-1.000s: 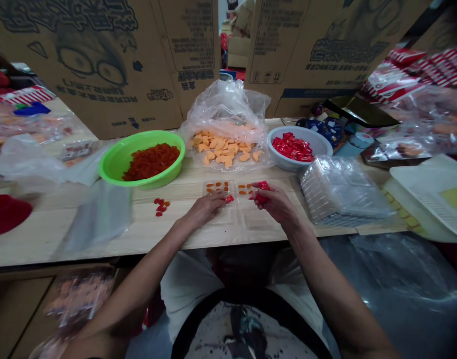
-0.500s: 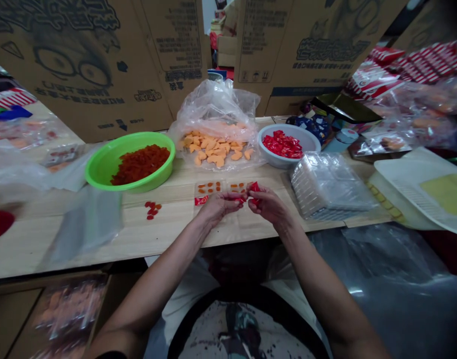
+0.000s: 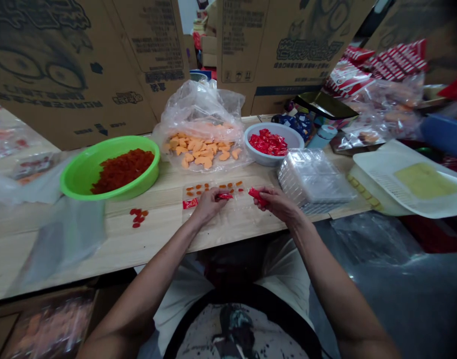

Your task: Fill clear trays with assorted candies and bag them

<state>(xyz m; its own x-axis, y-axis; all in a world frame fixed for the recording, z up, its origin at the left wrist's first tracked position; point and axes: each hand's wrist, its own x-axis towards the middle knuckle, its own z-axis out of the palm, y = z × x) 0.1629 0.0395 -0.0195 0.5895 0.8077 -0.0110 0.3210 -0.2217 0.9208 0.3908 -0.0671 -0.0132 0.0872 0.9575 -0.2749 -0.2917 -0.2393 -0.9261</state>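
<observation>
My left hand [image 3: 206, 203] pinches a small red wrapped sweet [image 3: 224, 196] over a clear plastic tray [image 3: 213, 192] that holds several small orange pieces. Another red wrapped sweet [image 3: 190, 203] lies on the tray's left part. My right hand [image 3: 279, 204] is closed round more red wrapped sweets [image 3: 257, 195], just right of the tray. Both hands rest low over the wooden table [image 3: 161, 219].
A green bowl [image 3: 109, 167] of dark red pieces stands at the left. Orange snacks lie on an open plastic bag [image 3: 202, 134]; a white bowl [image 3: 269, 143] holds red wrapped sweets. A stack of clear trays [image 3: 313, 179] sits right. A few red pieces [image 3: 137, 218] lie loose. Cardboard boxes [image 3: 101, 65] stand behind.
My left hand set one red sweet down on the tray's left part, took another from my right hand, and the two hands have drawn apart. The view has shifted to the right.
</observation>
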